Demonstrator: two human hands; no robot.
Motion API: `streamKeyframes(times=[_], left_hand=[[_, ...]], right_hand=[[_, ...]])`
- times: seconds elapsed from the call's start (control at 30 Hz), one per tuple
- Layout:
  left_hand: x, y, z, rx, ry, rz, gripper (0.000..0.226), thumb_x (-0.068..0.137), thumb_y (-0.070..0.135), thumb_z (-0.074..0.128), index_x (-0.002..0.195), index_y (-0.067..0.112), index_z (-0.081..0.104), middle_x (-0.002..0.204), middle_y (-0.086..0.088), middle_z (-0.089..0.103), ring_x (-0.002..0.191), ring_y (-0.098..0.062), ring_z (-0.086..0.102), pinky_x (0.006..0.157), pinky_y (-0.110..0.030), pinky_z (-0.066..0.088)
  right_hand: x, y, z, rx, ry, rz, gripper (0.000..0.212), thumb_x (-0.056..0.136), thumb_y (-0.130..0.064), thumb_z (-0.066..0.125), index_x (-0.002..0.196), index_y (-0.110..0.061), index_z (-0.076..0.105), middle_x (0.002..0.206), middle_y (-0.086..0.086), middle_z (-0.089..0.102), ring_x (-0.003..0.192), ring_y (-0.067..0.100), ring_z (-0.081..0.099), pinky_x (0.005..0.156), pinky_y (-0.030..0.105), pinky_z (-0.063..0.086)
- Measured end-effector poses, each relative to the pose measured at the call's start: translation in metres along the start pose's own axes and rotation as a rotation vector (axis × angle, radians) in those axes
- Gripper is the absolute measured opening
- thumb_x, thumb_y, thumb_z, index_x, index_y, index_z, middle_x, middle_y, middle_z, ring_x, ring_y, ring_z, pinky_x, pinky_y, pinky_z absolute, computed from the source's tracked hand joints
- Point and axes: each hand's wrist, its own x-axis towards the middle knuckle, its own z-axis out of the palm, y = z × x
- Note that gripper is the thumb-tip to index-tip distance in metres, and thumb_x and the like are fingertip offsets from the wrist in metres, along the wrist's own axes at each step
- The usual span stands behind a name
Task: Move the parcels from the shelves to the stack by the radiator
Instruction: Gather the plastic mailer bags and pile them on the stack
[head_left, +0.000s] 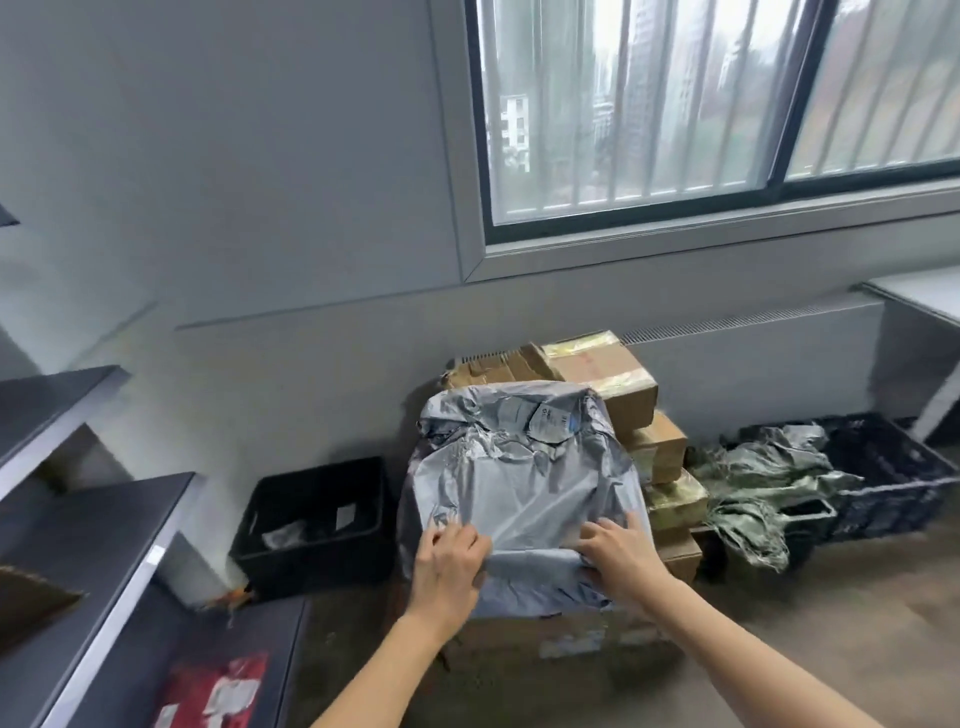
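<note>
Head view: grey plastic parcel (522, 483) atop the cardboard stack (597, 384) by the radiator (753, 353), gripped at its near edge by left hand (447, 564) and right hand (618, 551), fingers of both curled into the wrapping.

Grey parcel (524, 488), brown boxes (602, 379), black crate (311, 525).

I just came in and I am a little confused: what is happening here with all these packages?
A person is holding a large grey plastic mailer parcel with both hands: left hand, right hand. It is over the stack of cardboard boxes by the radiator, above a bigger box. A red parcel remains on the low shelf at the left.
</note>
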Motion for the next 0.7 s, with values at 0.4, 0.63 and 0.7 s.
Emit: streamKeyframes(times=[0.4, 0.63, 0.7], left_hand=[[0.17, -0.103, 0.036, -0.11, 0.11, -0.221, 0.066, 0.056, 0.012, 0.079, 0.117, 0.026, 0.058, 0.114, 0.002, 0.062, 0.111, -0.015, 0.052, 0.087, -0.04, 0.052], [0.234, -0.16, 0.054, -0.178, -0.068, -0.399, 0.038, 0.094, 0.017, 0.047, 0.131, 0.021, 0.05, 0.14, 0.002, 0.038, 0.13, -0.019, 0.039, 0.104, -0.032, 0.037], [0.242, -0.163, 0.063, -0.182, -0.143, -0.433, 0.037, 0.096, 0.019, 0.042, 0.132, 0.022, 0.047, 0.142, 0.003, 0.033, 0.129, -0.017, 0.038, 0.104, -0.03, 0.036]], right_hand=[[0.203, 0.087, 0.002, 0.094, 0.146, 0.215, 0.022, 0.061, -0.012, 0.073, 0.074, -0.027, 0.063, 0.072, -0.007, 0.064, 0.078, 0.023, 0.064, 0.094, 0.06, 0.039], [0.323, 0.149, -0.012, 0.045, 0.164, 0.205, 0.018, 0.082, -0.013, 0.053, 0.092, -0.026, 0.061, 0.095, -0.005, 0.064, 0.102, 0.023, 0.056, 0.105, 0.057, 0.025], [0.345, 0.159, -0.008, 0.059, 0.175, 0.187, 0.017, 0.083, -0.013, 0.054, 0.093, -0.025, 0.061, 0.095, -0.004, 0.063, 0.102, 0.023, 0.057, 0.105, 0.057, 0.025]])
